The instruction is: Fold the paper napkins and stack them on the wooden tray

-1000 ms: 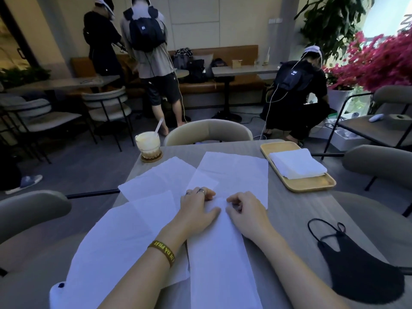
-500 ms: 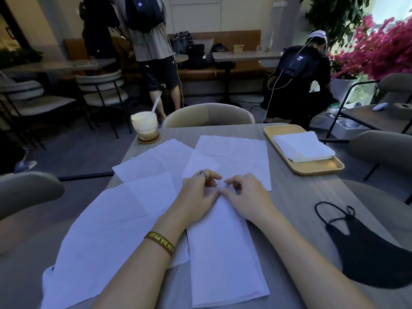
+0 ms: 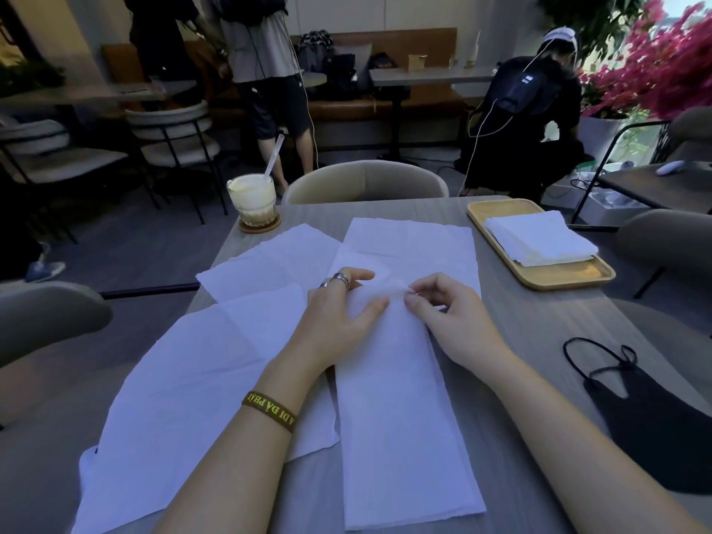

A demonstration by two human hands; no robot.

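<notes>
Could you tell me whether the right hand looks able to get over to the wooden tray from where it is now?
Probably yes. The right hand is pinching the long folded napkin, and only bare table lies between it and the wooden tray; the black face mask sits nearer the person.

A folded napkin strip (image 3: 400, 410) lies at frame centre on the table (image 3: 539, 333), with open napkins (image 3: 200, 379) overlapping to its left. At upper right, the tray (image 3: 558, 277) holds a napkin stack (image 3: 539, 238). A drink (image 3: 252, 200) stands upper left of centre; a mask (image 3: 655, 422) lies at right.

Table (image 3: 539, 333): napkins (image 3: 404, 418), tray (image 3: 558, 277), drink (image 3: 252, 200), mask (image 3: 651, 418)
</notes>
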